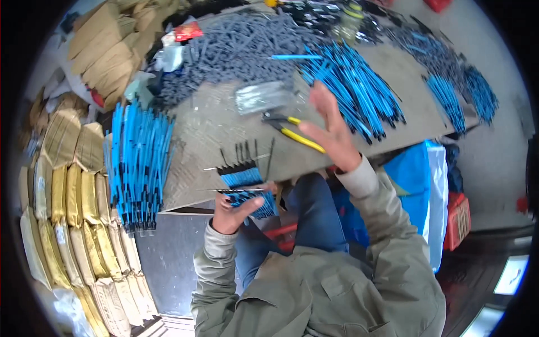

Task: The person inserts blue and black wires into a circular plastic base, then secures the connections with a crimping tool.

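My left hand [229, 218] is wrapped round a bundle of thin blue sticks with black ends [242, 177] at the table's near edge. Two thin metal rods run across the bundle, and several dark tips stick up past its far end. Raised over the table, my right hand [336, 135] has its fingers stretched out and thumb apart, with nothing in it. Just left of it lie yellow-handled pliers [303, 138] with dark jaws. Beyond its fingertips spreads a large heap of blue sticks [359, 92]. A clear plastic packet [261, 98] rests past the pliers.
More blue sticks [140, 160] overhang the table's left edge. Grey pieces [241, 48] are heaped along the back, with smaller blue bunches [446, 101] at far right. Brown-wrapped packages [81, 196] are stacked at left. A red crate [457, 222] stands below, right of the table.
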`<action>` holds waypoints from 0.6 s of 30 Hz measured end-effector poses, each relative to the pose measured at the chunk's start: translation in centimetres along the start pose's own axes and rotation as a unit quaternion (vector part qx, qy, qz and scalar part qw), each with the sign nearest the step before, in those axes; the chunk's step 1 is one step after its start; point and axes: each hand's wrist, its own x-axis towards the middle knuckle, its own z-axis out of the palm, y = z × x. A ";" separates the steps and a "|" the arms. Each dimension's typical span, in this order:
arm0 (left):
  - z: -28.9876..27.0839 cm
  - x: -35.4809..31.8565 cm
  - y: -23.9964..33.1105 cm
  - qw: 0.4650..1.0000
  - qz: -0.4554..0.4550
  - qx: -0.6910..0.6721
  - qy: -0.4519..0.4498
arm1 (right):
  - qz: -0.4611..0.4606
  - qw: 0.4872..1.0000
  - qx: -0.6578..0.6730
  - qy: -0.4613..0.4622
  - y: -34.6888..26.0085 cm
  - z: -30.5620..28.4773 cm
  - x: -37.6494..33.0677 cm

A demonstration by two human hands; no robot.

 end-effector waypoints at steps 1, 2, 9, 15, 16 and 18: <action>-0.1 0.2 -0.4 1.000 0.004 -0.014 0.018 | -0.038 0.997 -0.065 0.017 0.8 0.3 0.7; 0.0 0.9 -0.7 0.999 0.011 -0.029 0.028 | -0.031 0.996 -0.074 0.028 1.2 0.3 1.1; 0.3 0.9 -0.7 0.999 0.004 -0.032 0.018 | -0.109 0.852 -0.490 0.146 1.0 0.4 1.8; 0.6 0.6 -0.9 0.999 0.010 -0.046 0.021 | -0.105 0.887 -0.413 0.179 2.2 1.0 1.7; 0.6 0.6 -1.0 0.999 0.008 -0.036 0.026 | -0.107 0.899 -0.380 0.189 2.4 1.2 1.7; 0.7 0.5 -0.9 0.999 0.006 -0.015 0.039 | -0.108 0.913 -0.344 0.194 2.1 1.9 1.7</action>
